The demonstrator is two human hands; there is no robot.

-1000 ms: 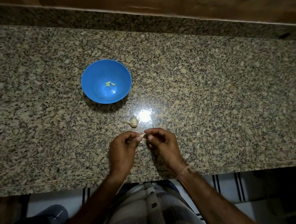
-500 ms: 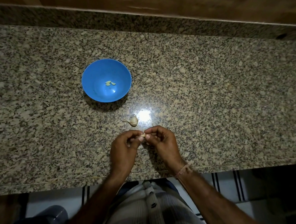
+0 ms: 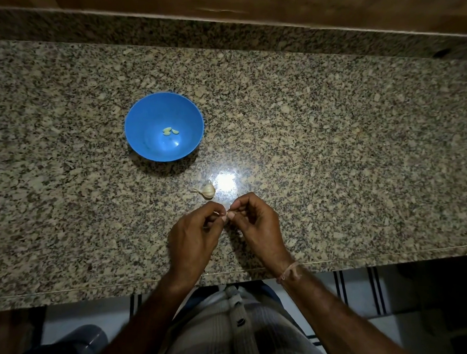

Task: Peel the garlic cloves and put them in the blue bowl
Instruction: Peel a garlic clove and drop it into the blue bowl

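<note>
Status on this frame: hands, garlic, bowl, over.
Left hand and right hand both pinching one garlic clove, mid-peel. Blue bowl holds a few peeled cloves; garlic bulb lies between bowl and hands. Path to bowl unobstructed.

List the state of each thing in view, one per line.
Round blue plastic bowl: upright, holds a few peeled cloves.
Pale peeled garlic cloves: lying on the bowl's bottom.
Papery white garlic bulb: lying on the granite counter, untouched.
Left hand: pinches a clove.
Right hand: pinches the same clove.
Small garlic clove: pinched between both hands.
</note>
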